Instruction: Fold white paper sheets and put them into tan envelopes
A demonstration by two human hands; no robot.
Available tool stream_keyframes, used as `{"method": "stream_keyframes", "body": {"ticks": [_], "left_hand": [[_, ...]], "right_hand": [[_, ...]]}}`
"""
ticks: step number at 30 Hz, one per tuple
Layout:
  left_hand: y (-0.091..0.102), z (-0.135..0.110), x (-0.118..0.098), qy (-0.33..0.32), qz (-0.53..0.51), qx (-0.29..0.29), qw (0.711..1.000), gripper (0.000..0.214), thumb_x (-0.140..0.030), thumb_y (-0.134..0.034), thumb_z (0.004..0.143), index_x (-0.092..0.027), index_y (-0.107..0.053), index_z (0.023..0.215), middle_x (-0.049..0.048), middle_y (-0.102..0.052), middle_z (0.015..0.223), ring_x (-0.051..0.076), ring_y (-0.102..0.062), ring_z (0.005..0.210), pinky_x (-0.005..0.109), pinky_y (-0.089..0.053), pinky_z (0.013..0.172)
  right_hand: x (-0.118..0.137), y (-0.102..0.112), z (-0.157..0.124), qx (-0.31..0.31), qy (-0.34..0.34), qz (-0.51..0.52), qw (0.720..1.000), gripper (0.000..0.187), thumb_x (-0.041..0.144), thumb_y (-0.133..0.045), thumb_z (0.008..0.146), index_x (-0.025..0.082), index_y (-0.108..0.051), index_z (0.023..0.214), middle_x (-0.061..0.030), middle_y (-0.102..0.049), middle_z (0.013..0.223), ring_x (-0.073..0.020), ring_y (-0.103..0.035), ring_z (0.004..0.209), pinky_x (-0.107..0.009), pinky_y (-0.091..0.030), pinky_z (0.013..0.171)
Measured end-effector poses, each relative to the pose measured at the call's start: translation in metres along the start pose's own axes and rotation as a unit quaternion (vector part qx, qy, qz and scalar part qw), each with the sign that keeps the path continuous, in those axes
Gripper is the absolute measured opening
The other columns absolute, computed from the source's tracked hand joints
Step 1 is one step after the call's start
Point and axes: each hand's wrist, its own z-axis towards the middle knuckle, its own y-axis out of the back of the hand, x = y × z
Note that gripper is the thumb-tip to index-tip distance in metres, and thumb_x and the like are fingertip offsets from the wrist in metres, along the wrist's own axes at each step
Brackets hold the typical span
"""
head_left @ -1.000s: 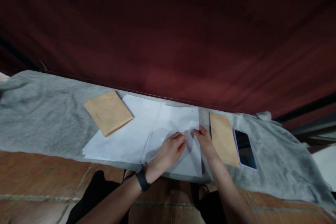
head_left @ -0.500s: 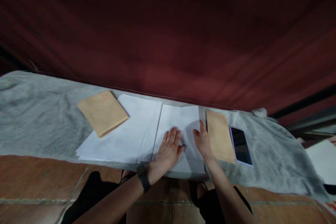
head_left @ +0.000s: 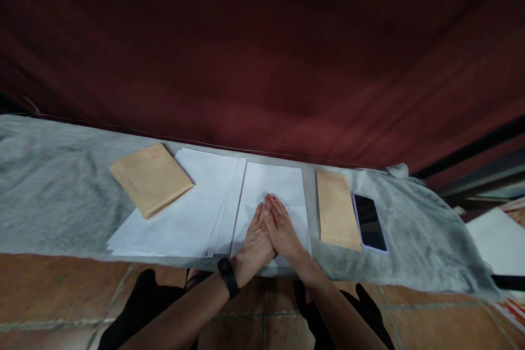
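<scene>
A white sheet of paper with faint crease lines lies flat before me on the grey cloth. My left hand rests on it, fingers stretched out, a dark watch on the wrist. Lying partly over the left one, my right hand also has its fingers extended, and it grips nothing. The overlap hides some of the left fingers. Just left of this sheet is a fanned stack of white paper. Several brown envelopes sit on that stack's left side. A single brown envelope is to the right of my hands.
Beside the single envelope is a phone in a light purple case. The grey cloth covers a narrow bench. A dark red curtain hangs behind it. Tiled floor shows below, and a white object stands at the far right.
My right hand has moved left from the sheet's right edge onto my left hand. The sheet's right part lies flatter now. The camera view has shifted slightly.
</scene>
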Motion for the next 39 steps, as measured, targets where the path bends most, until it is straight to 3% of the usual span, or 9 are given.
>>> {"method": "stream_keyframes", "body": {"ticks": [6, 11, 16, 24, 28, 31, 34, 39], "left_hand": [[0.024, 0.002, 0.010, 0.025, 0.052, 0.004, 0.998, 0.059, -0.014, -0.033, 0.093, -0.002, -0.033, 0.151, 0.0216, -0.036, 0.157, 0.026, -0.026, 0.150, 0.047, -0.028, 0.122], [0.037, 0.001, 0.022, 0.086, 0.060, 0.009, 0.994, 0.059, -0.028, -0.034, 0.098, -0.001, -0.034, 0.151, 0.0221, -0.034, 0.158, 0.028, -0.025, 0.151, 0.048, -0.027, 0.122], [0.035, -0.003, 0.027, 0.117, 0.068, -0.010, 0.991, 0.063, -0.035, -0.036, 0.098, -0.004, -0.029, 0.153, 0.0220, -0.034, 0.158, 0.029, -0.026, 0.150, 0.049, -0.028, 0.121], [0.044, -0.005, 0.036, 0.141, 0.085, -0.024, 0.986, 0.064, -0.037, -0.036, 0.100, -0.001, -0.030, 0.152, 0.0250, -0.034, 0.157, 0.032, -0.028, 0.149, 0.052, -0.026, 0.121], [0.051, -0.007, 0.026, 0.112, 0.075, -0.032, 0.990, 0.063, -0.032, -0.033, 0.100, -0.002, -0.024, 0.155, 0.0234, -0.032, 0.159, 0.031, -0.025, 0.150, 0.052, -0.025, 0.122], [0.045, -0.018, 0.009, 0.040, 0.053, -0.025, 0.997, 0.065, -0.020, -0.030, 0.097, -0.008, -0.011, 0.159, 0.0169, -0.029, 0.162, 0.026, -0.023, 0.151, 0.048, -0.026, 0.123], [0.035, -0.033, -0.003, 0.000, 0.049, -0.027, 0.998, 0.069, -0.011, -0.028, 0.095, -0.007, -0.005, 0.159, 0.0176, -0.029, 0.162, 0.025, -0.024, 0.151, 0.047, -0.029, 0.122], [0.034, -0.041, 0.001, 0.010, 0.056, -0.034, 0.998, 0.066, -0.019, -0.034, 0.098, -0.005, -0.012, 0.158, 0.0203, -0.029, 0.161, 0.028, -0.022, 0.152, 0.049, -0.030, 0.120]], "right_hand": [[-0.018, 0.009, -0.002, -0.005, 0.003, -0.124, 0.992, 0.054, 0.037, -0.023, 0.107, 0.011, -0.041, 0.150, -0.0132, -0.037, 0.158, -0.0222, -0.030, 0.149, -0.049, -0.026, 0.123], [-0.028, 0.010, -0.011, -0.054, 0.013, -0.208, 0.977, 0.057, 0.037, -0.033, 0.105, 0.006, -0.034, 0.153, -0.0189, -0.032, 0.160, -0.0280, -0.029, 0.149, -0.052, -0.030, 0.120], [-0.034, 0.012, -0.016, -0.101, -0.010, -0.223, 0.969, 0.062, 0.044, -0.036, 0.104, 0.008, -0.030, 0.155, -0.0203, -0.032, 0.159, -0.0312, -0.034, 0.147, -0.053, -0.032, 0.118], [-0.038, 0.017, -0.021, -0.118, -0.045, -0.221, 0.967, 0.065, 0.045, -0.036, 0.104, 0.003, -0.029, 0.155, -0.0236, -0.029, 0.159, -0.0334, -0.030, 0.148, -0.055, -0.031, 0.119], [-0.026, 0.022, -0.028, -0.101, -0.035, -0.197, 0.975, 0.064, 0.041, -0.034, 0.105, 0.006, -0.021, 0.157, -0.0212, -0.025, 0.161, -0.0324, -0.026, 0.150, -0.057, -0.030, 0.119], [-0.008, 0.021, -0.038, -0.027, 0.021, -0.159, 0.987, 0.061, 0.038, -0.030, 0.106, 0.013, -0.015, 0.159, -0.0146, -0.023, 0.164, -0.0268, -0.023, 0.152, -0.052, -0.031, 0.121], [0.002, 0.018, -0.050, 0.022, 0.050, -0.160, 0.986, 0.060, 0.038, -0.029, 0.106, 0.015, -0.015, 0.160, -0.0125, -0.026, 0.163, -0.0234, -0.024, 0.151, -0.048, -0.030, 0.122], [-0.009, 0.018, -0.060, 0.006, 0.052, -0.231, 0.971, 0.064, 0.042, -0.034, 0.105, 0.007, -0.021, 0.158, -0.0171, -0.026, 0.162, -0.0273, -0.025, 0.151, -0.048, -0.030, 0.122]]}}
